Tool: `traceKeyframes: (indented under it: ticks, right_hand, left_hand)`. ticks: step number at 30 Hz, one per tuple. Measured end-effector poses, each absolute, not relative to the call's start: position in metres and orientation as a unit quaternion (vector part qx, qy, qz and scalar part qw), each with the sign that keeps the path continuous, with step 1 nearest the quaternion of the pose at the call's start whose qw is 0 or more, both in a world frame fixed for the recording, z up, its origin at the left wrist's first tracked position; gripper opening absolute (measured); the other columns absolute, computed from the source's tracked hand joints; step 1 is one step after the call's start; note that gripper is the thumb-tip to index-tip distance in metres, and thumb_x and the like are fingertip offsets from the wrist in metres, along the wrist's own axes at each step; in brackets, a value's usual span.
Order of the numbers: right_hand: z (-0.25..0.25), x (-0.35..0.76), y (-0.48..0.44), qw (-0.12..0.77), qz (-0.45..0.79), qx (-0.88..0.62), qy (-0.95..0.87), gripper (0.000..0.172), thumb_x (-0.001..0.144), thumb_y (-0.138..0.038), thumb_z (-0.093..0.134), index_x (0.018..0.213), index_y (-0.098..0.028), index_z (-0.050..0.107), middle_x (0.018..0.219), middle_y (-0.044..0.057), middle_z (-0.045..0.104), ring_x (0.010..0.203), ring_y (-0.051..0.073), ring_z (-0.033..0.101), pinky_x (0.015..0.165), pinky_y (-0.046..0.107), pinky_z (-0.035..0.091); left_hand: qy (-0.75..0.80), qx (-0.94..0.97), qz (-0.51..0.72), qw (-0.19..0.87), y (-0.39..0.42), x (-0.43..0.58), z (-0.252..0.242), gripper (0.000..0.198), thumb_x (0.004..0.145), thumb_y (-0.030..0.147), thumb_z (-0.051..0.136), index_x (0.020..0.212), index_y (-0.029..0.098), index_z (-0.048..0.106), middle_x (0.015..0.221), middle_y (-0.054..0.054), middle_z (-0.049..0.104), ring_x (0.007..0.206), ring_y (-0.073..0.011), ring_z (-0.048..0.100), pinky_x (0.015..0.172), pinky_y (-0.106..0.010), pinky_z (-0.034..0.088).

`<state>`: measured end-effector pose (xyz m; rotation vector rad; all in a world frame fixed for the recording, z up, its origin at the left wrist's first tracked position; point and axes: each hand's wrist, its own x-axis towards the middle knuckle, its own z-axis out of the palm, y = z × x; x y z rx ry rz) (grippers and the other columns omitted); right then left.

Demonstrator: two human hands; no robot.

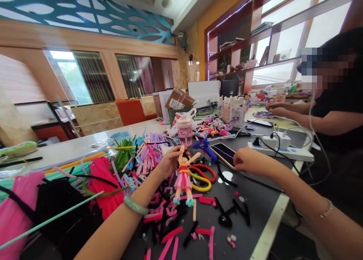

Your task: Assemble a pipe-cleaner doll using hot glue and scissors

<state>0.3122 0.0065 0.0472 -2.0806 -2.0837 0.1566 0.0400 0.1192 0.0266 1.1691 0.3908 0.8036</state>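
Note:
My left hand (170,162), with a pale green bangle (135,205) on the wrist, is shut on a pipe-cleaner doll (183,178) in a pink skirt. The doll has dark hair and stands tilted above the black work mat (255,203). My right hand (246,161) rests on the mat, its fingertips by a smartphone (224,155). A blue hot glue gun (205,149) lies just beyond the doll. Scissors with red and yellow handles (202,175) lie below it. Cut pink and black pipe-cleaner pieces (167,220) are scattered near my left forearm.
Bundles of pink, green and purple pipe cleaners (147,158) crowd the left. A pink cup (185,129) and printed paper bags (234,110) stand beyond. A power strip (280,150) carries plugged-in cables at right, where a co-worker's hands (276,109) work at the table.

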Motion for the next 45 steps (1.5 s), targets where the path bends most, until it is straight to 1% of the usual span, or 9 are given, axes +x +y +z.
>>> traceKeyframes:
  ticks: [4, 8, 13, 22, 30, 33, 36, 40, 45]
  right_hand:
    - [0.03, 0.331, 0.032, 0.112, -0.011, -0.767, -0.632, 0.033, 0.077, -0.038, 0.062, 0.093, -0.01, 0.069, 0.098, 0.021, 0.07, 0.09, 0.031, 0.066, 0.072, 0.034, 0.046]
    - [0.016, 0.33, 0.048, 0.113, 0.02, -0.779, -0.617, 0.052, 0.068, -0.051, 0.07, 0.098, -0.01, 0.067, 0.098, 0.02, 0.071, 0.088, 0.03, 0.067, 0.068, 0.031, 0.048]
    - [0.009, 0.328, 0.061, 0.125, 0.038, -0.775, -0.618, 0.059, 0.063, -0.054, 0.073, 0.104, -0.013, 0.065, 0.101, 0.017, 0.07, 0.092, 0.029, 0.067, 0.073, 0.031, 0.048]
    - [0.007, 0.328, 0.066, 0.117, 0.035, -0.791, -0.599, 0.068, 0.069, -0.053, 0.065, 0.119, -0.007, 0.056, 0.115, 0.021, 0.065, 0.106, 0.034, 0.061, 0.083, 0.035, 0.046]
    - [0.004, 0.332, 0.06, 0.119, 0.004, -0.813, -0.57, 0.094, 0.073, -0.05, 0.063, 0.146, -0.011, 0.019, 0.119, 0.026, 0.061, 0.108, 0.04, 0.059, 0.086, 0.043, 0.043]
    - [0.004, 0.336, 0.058, 0.123, 0.013, -0.81, -0.573, 0.094, 0.074, -0.05, 0.063, 0.147, -0.012, 0.019, 0.119, 0.025, 0.061, 0.109, 0.039, 0.059, 0.086, 0.043, 0.043]
    - [0.005, 0.344, 0.06, 0.173, 0.037, -0.802, -0.571, 0.091, 0.07, -0.05, 0.068, 0.143, -0.01, 0.031, 0.114, 0.023, 0.065, 0.103, 0.037, 0.063, 0.083, 0.04, 0.046]
    - [0.014, 0.356, 0.071, 0.248, 0.01, -0.796, -0.552, 0.066, 0.077, -0.047, 0.062, 0.129, -0.009, 0.049, 0.105, 0.021, 0.069, 0.095, 0.034, 0.066, 0.077, 0.037, 0.048]
    - [0.023, 0.364, 0.081, 0.338, -0.036, -0.77, -0.54, 0.035, 0.09, -0.037, 0.044, 0.115, -0.014, 0.056, 0.088, 0.012, 0.072, 0.09, 0.028, 0.067, 0.077, 0.033, 0.046]
  left_hand:
    - [0.184, 0.536, 0.356, 0.743, 0.119, 0.042, 0.022, 0.023, 0.066, 0.02, 0.063, 0.088, 0.015, 0.06, 0.077, -0.004, 0.064, 0.056, -0.0132, 0.059, 0.054, -0.028, 0.055]
    - [0.184, 0.538, 0.345, 0.747, 0.118, 0.044, 0.019, 0.02, 0.066, 0.021, 0.061, 0.086, 0.015, 0.06, 0.075, -0.003, 0.063, 0.055, -0.0131, 0.058, 0.053, -0.028, 0.054]
    - [0.191, 0.536, 0.345, 0.746, 0.115, 0.045, 0.016, 0.02, 0.066, 0.021, 0.06, 0.084, 0.014, 0.061, 0.074, -0.003, 0.063, 0.049, -0.0096, 0.054, 0.05, -0.024, 0.052]
    - [0.197, 0.541, 0.334, 0.746, 0.114, 0.045, 0.013, 0.023, 0.066, 0.023, 0.062, 0.087, 0.015, 0.061, 0.075, -0.003, 0.063, 0.051, -0.0103, 0.056, 0.052, -0.025, 0.054]
    - [0.196, 0.547, 0.32, 0.748, 0.118, 0.045, 0.007, 0.023, 0.067, 0.025, 0.061, 0.088, 0.016, 0.059, 0.077, -0.003, 0.064, 0.053, -0.0119, 0.058, 0.052, -0.026, 0.055]
    - [0.189, 0.548, 0.314, 0.752, 0.118, 0.046, 0.006, 0.023, 0.067, 0.024, 0.061, 0.088, 0.015, 0.058, 0.076, -0.004, 0.063, 0.051, -0.0111, 0.057, 0.05, -0.026, 0.054]
    - [0.183, 0.548, 0.309, 0.755, 0.118, 0.047, 0.006, 0.023, 0.066, 0.023, 0.061, 0.088, 0.015, 0.058, 0.076, -0.004, 0.063, 0.05, -0.0106, 0.056, 0.051, -0.028, 0.055]
    - [0.185, 0.55, 0.302, 0.756, 0.118, 0.048, 0.005, 0.025, 0.065, 0.023, 0.061, 0.089, 0.014, 0.057, 0.075, -0.004, 0.064, 0.051, -0.0116, 0.057, 0.053, -0.029, 0.056]
    - [0.192, 0.555, 0.295, 0.754, 0.117, 0.049, 0.006, 0.026, 0.065, 0.024, 0.062, 0.088, 0.014, 0.057, 0.075, -0.004, 0.064, 0.052, -0.0119, 0.057, 0.052, -0.028, 0.054]
